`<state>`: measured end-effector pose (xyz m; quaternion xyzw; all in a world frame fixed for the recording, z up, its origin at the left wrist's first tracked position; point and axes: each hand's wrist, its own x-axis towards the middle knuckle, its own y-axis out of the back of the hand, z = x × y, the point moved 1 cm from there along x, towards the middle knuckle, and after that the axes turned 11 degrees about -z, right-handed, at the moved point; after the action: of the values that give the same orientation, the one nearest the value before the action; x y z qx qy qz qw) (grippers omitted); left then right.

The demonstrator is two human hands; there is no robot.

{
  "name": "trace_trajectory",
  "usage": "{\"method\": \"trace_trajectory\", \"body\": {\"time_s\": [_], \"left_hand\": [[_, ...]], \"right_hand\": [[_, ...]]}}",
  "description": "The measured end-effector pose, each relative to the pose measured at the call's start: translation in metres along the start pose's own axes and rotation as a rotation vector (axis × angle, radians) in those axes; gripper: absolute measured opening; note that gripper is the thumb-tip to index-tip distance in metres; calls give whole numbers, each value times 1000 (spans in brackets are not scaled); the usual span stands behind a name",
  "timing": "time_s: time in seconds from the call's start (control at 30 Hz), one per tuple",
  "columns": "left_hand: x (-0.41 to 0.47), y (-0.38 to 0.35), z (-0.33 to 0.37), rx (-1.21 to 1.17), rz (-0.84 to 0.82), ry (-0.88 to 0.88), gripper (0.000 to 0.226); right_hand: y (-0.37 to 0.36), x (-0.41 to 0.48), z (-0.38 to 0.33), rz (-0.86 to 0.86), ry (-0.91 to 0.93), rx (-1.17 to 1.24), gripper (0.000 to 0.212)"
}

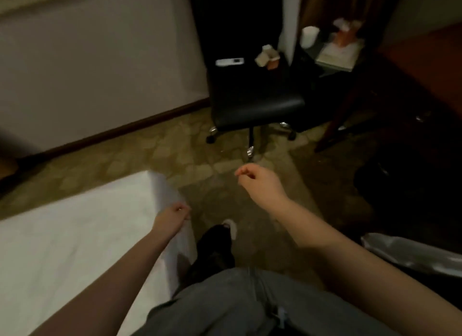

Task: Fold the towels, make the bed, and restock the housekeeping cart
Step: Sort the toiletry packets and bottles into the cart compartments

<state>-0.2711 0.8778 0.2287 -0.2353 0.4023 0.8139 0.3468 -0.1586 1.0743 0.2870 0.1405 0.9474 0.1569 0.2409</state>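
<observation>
Bed-making under way. Gripping the sheet with the left hand at the right edge of the bed, near its far corner. Right hand loose, empty, over the carpet. Next, likely: pull taut, tuck down.

no legible text, labels or signs
</observation>
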Motion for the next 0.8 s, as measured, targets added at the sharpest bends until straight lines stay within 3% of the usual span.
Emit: {"method": "trace_trajectory", "body": {"time_s": [0.2,0.33,0.47,0.63,0.8], "left_hand": [[138,-28,153,493,-355,-226,19],[149,-96,278,762,-541,-543,15],[134,-188,354,891,-725,-765,13],[103,-292,408,913,-971,-799,15],[117,-362,479,965,-863,-790,14]], "right_hand": [[96,43,83,280,-441,119,20],[120,5,128,522,-662,364,18],[131,-36,173,728,-848,582,15],[173,-56,231,821,-885,739,22],[302,-68,252,831,-764,684,14]]}}
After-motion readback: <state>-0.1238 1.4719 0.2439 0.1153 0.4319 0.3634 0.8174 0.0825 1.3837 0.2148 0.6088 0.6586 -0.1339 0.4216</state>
